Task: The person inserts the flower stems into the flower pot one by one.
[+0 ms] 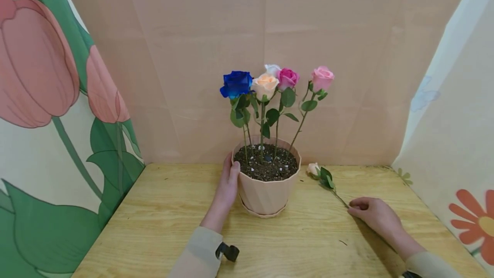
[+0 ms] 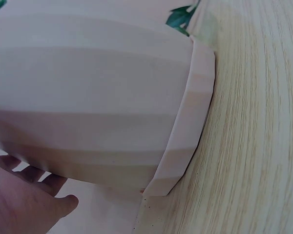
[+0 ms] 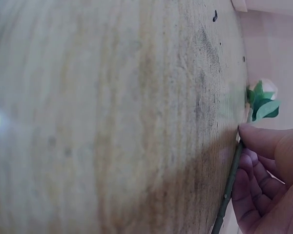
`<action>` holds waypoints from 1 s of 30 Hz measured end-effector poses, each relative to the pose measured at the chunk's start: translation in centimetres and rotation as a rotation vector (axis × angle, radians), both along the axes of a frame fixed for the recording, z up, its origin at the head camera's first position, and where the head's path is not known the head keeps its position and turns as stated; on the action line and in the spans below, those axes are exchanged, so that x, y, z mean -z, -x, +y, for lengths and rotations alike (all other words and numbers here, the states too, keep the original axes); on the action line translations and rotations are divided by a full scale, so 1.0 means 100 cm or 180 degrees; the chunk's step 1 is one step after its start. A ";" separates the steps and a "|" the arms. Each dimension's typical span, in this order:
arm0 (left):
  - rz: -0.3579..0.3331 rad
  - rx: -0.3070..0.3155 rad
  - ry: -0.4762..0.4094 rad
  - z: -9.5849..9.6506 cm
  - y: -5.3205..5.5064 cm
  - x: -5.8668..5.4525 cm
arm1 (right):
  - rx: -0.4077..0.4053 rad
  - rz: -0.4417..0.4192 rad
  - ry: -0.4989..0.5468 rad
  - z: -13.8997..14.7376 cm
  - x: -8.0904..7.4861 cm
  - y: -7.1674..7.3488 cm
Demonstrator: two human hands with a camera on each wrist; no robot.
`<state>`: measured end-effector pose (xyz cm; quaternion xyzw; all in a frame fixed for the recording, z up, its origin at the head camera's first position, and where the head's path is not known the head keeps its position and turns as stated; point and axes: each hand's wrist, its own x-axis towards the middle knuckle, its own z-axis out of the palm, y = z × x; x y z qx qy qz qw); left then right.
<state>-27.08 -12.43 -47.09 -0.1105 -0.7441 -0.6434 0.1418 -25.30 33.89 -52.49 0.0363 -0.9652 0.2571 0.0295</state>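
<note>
A pale pink flowerpot (image 1: 264,194) with dark soil (image 1: 266,170) stands on the table, several artificial roses upright in it. My left hand (image 1: 228,179) holds the pot's left side, thumb by the rim; in the left wrist view, the fingers (image 2: 51,183) lie along its wall (image 2: 88,87). To the right, a loose peach rose (image 1: 313,169) lies with its bloom toward the pot. My right hand (image 1: 376,216) pinches its stem between thumb and fingers. Up close, the green stem (image 3: 228,190) passes under the thumb, with leaves (image 3: 264,108) beyond the fingertips.
In the pot are a blue rose (image 1: 236,84), a peach one, a white one, a magenta one (image 1: 287,79) and a light pink one (image 1: 322,78) leaning right. A plain backdrop (image 1: 193,55) rises behind the wooden table (image 1: 162,218). Flower-printed panels flank both sides.
</note>
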 end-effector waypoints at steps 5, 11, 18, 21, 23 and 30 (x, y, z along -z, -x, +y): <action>-0.0010 -0.0002 -0.0007 0.000 0.000 0.000 | 0.0006 0.0038 -0.0008 -0.001 0.000 0.000; -0.0032 -0.0007 0.0014 -0.001 0.000 0.001 | -0.0012 0.0018 -0.0029 -0.001 -0.001 0.000; 0.0019 0.0016 -0.0002 -0.001 0.002 0.002 | 0.0019 0.0038 -0.0117 -0.003 -0.003 0.000; 0.0024 0.0016 0.0011 -0.001 0.002 0.002 | 0.0034 0.0001 -0.0133 -0.004 -0.003 0.001; 0.0034 0.0019 0.0018 -0.001 0.002 0.001 | 0.0033 -0.0019 -0.0129 -0.004 -0.003 0.001; 0.0004 0.0012 0.0032 -0.001 0.002 0.001 | -0.0049 0.0081 0.0011 -0.001 -0.003 0.000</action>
